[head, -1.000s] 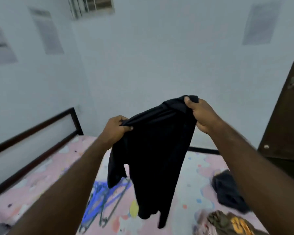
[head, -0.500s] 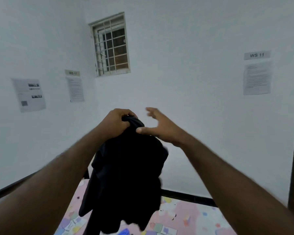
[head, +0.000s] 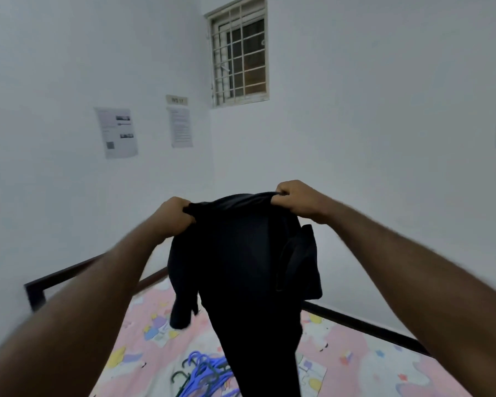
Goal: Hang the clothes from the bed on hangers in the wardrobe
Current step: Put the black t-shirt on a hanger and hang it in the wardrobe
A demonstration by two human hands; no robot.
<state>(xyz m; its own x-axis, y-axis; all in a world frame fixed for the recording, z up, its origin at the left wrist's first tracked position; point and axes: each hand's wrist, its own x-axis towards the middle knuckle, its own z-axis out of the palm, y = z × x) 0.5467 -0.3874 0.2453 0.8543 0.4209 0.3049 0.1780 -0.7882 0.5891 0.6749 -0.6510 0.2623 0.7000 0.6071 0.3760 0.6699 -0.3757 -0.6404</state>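
Note:
A black garment (head: 249, 267) hangs in the air in front of me above the bed (head: 355, 356). My left hand (head: 172, 216) grips its top edge on the left. My right hand (head: 295, 199) grips the same edge on the right, so the cloth stretches between them and drapes down past the frame's bottom. A heap of blue and dark hangers (head: 204, 373) lies on the pink patterned sheet, partly hidden behind the garment. No wardrobe is in view.
The dark bed frame (head: 55, 279) runs along the white walls at left and back. A barred window (head: 239, 53) sits high in the corner. Paper notices (head: 118, 133) hang on the left wall.
My right hand, open half a second ago, now grips the garment's top edge again. Both hands have spread apart, stretching the cloth. The view has swung left and down toward the bed.

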